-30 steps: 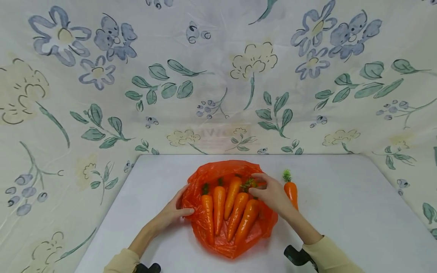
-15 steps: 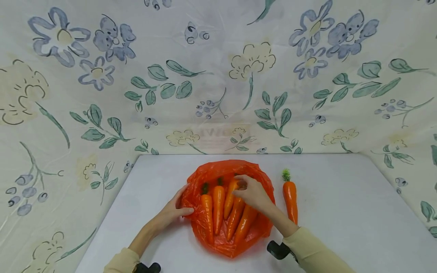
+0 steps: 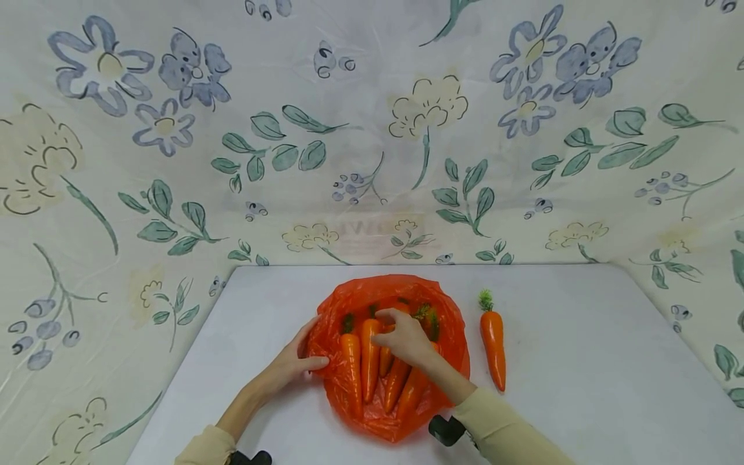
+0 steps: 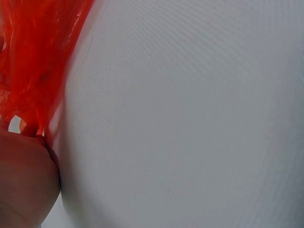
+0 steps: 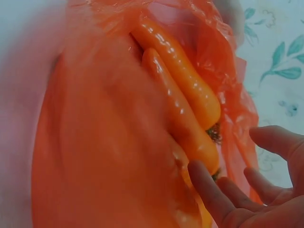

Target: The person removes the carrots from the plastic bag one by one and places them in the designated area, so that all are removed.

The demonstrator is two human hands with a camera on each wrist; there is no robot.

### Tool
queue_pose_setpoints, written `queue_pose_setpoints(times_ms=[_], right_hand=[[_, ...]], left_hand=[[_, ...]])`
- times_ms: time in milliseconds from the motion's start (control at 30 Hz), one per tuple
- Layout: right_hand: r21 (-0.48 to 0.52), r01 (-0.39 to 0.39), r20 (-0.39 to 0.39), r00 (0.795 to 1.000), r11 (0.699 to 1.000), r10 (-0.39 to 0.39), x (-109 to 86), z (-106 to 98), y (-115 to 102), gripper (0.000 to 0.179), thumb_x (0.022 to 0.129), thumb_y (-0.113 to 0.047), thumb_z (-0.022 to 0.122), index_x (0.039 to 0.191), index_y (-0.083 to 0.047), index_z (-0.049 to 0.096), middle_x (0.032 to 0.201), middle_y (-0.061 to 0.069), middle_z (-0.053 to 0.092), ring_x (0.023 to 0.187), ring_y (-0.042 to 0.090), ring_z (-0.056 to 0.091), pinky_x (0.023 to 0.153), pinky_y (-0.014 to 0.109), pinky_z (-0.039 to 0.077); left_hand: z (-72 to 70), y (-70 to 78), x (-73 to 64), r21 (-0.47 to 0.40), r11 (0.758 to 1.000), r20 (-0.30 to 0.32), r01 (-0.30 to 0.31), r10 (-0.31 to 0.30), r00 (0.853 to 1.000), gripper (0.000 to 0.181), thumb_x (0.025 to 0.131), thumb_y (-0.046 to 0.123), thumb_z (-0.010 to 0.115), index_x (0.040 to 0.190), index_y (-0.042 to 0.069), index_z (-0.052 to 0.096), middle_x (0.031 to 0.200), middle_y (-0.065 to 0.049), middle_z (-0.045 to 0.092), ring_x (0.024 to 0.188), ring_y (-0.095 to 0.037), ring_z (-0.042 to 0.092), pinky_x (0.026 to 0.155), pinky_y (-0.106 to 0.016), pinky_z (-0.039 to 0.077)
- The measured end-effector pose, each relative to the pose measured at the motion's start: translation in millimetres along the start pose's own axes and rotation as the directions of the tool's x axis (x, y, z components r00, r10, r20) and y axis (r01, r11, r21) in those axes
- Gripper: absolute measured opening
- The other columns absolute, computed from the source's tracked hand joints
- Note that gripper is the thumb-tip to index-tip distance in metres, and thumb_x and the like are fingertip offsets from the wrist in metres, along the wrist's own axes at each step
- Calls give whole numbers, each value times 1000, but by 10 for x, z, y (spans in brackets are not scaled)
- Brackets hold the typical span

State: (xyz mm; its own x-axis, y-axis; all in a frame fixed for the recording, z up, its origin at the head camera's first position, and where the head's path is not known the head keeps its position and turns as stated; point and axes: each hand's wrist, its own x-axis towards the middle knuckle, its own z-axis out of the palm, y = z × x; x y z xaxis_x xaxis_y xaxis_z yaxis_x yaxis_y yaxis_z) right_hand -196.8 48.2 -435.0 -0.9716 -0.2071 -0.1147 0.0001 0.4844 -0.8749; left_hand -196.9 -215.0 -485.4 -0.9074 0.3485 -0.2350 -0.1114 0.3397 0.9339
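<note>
carrots in the bag: at least five carrots (image 3: 352, 369) lie side by side inside the orange-red plastic bag (image 3: 380, 287), green ends toward the far side, narrow tips toward the person.
their long axes: fanned; the leftmost tips slightly rightward as it nears, the second runs almost straight away from the person, the others lean with tips to the near left and tops to the far right.
lone carrot: the separate carrot (image 3: 493, 345) lies on the white counter (image 3: 564, 329) just right of the bag, its green tuft (image 3: 485, 299) at the far end, its tip near and angled a little rightward.
left hand: the left hand (image 3: 289, 361) holds the bag's left edge, thumb on the near part, fingers farther along.
right hand: the right hand (image 3: 409, 337) is over the bag's opening, thumb and fingers parted with nothing gripped, partly covering the middle carrots; whether it touches one, cannot tell.
hands together: apart, one at the side, one above.
behind: floral cloth (image 3: 372, 148) hangs past the counter's far edge.
</note>
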Motion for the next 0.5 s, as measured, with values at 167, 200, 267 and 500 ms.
queue_pose_setpoints(times_ms=[167,200,267,500], right_hand=[[-21,6,-12,1000,1000,-6,47,81,-24,50,85,-14,72,132,-4,59,129,14,61,96,25,57,88,45,53],[-26,7,-19,1000,1000,-7,58,94,-29,50,84,-13,73,131,-3,58,127,14,62,90,25,57,83,43,53],[-47,9,-33,999,999,-10,79,118,-43,51,83,-11,72,131,-2,59,125,15,63,81,23,55,73,37,52],[-157,-10,-61,998,988,0,141,199,-111,54,78,-6,71,131,-2,59,123,16,64,76,23,50,63,32,41]], left_hand=[[10,0,-3,-3,1000,-4,14,-14,1000,90,86,37,68,158,27,15,165,-8,14,147,-34,19,118,-63,16],[11,2,-6,-3,1000,-4,15,-15,1000,90,86,36,68,158,27,15,164,-8,15,147,-33,19,117,-63,17],[12,7,-11,-3,1000,-3,13,-13,1000,89,87,36,68,158,27,15,164,-8,16,145,-33,21,117,-62,19],[5,23,-7,-1,1000,-1,12,-12,1000,89,87,36,68,158,27,15,164,-8,16,145,-32,22,117,-62,19]])
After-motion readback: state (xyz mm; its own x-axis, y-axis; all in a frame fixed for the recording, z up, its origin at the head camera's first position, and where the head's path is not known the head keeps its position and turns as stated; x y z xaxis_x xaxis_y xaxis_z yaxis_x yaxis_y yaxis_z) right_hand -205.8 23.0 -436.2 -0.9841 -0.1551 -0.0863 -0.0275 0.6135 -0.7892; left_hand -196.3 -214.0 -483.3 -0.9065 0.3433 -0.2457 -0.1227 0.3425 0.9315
